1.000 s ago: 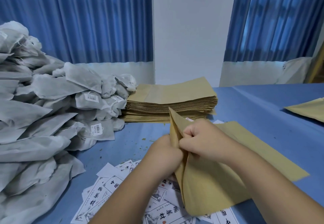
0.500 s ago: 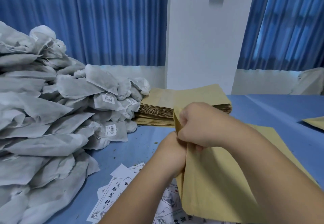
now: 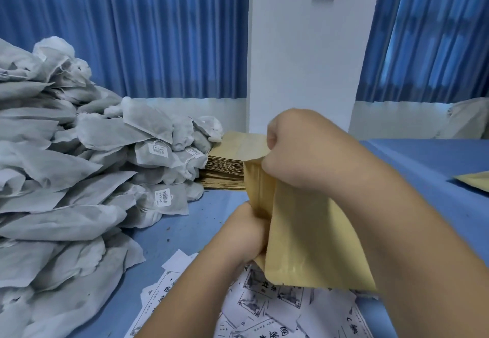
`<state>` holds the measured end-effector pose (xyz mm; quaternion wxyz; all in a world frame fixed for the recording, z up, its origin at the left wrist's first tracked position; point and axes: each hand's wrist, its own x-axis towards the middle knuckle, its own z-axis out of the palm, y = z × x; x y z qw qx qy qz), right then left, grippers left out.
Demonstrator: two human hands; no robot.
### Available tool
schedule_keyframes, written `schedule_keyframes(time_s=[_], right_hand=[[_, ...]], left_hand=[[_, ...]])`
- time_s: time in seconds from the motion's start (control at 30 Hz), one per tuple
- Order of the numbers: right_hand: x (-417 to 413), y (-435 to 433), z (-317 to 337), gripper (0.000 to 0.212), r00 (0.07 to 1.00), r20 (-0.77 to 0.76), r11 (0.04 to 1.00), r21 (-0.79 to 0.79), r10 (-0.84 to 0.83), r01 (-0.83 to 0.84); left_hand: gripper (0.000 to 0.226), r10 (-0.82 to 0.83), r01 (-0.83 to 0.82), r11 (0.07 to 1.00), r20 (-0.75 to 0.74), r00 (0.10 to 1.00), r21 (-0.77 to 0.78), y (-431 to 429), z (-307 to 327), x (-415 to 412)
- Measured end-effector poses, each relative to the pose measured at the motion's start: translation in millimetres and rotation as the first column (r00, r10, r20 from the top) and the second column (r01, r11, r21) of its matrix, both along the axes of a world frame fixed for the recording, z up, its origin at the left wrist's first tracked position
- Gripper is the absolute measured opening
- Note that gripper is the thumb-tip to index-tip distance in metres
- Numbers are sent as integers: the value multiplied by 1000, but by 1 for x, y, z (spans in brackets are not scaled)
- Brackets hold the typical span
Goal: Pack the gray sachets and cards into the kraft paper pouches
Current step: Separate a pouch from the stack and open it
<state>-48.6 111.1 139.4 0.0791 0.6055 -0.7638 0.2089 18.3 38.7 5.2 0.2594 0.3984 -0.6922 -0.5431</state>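
Opening the kraft pouch (image 3: 304, 231); right hand (image 3: 291, 152) pinches its top lip, left hand (image 3: 246, 234) its lower; next, probably a gray sachet (image 3: 148, 128) to its left.

The right forearm (image 3: 402, 231) slants in from the lower right, and the left forearm (image 3: 190, 295) comes up from the bottom edge. The right hand (image 3: 293, 149) sits higher, back of the fist toward the camera, fingers curled tight on the top corner of a kraft pouch (image 3: 307, 234). The left hand (image 3: 244, 234), lower and nearer, grips the pouch's left edge, its fingertips hidden
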Motion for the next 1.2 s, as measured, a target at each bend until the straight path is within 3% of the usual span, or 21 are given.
schedule_keyframes(time_s=[0.13, 0.27, 0.4, 0.53, 0.7, 0.77, 0.87, 0.93, 1.0, 1.07, 1.2], right_hand=[[-10, 1, -4, 21, 997, 52, 998, 33, 50, -52], [-23, 4, -1, 28, 982, 185, 999, 3, 44, -45], [-31, 7, 4, 36, 954, 296, 999, -30, 40, -33], [-32, 5, 2, 36, 945, 326, 1000, -7, 21, -20], [-29, 4, 4, 35, 932, 362, 999, 17, 25, -33], [-28, 4, 4, 35, 933, 359, 999, 30, 25, -39], [-28, 3, 3, 35, 930, 367, 999, 27, 27, -40], [-28, 1, 2, 35, 924, 381, 999, 23, 35, -47], [-29, 0, -1, 35, 921, 386, 998, 26, 42, -57], [-29, -3, -4, 35, 923, 383, 998, 34, 44, -62], [-30, -10, -9, 33, 929, 367, 996, 55, 42, -67]], left_hand=[[37, -114, 146, 970, -168, 979, 193, 2, 4, 7], [50, -43, 168, 920, -334, 941, 354, -6, 2, 11], [33, 51, 125, 883, -358, 932, 453, -9, 4, 13], [13, 72, 82, 919, -369, 927, 386, -5, 12, 16], [31, 1, 32, 987, -207, 978, 158, 1, 27, 23], [34, 15, 10, 993, -211, 977, 117, 5, 34, 28], [20, 149, -133, 989, -309, 939, 72, 5, 45, 41], [11, 265, -294, 953, -274, 925, -70, -2, 50, 52], [5, 393, -406, 823, -119, 912, -397, -19, 54, 68], [11, 517, -359, 658, 50, 854, -662, -39, 63, 87], [30, 708, -118, 420, 244, 663, -900, -80, 89, 122]])
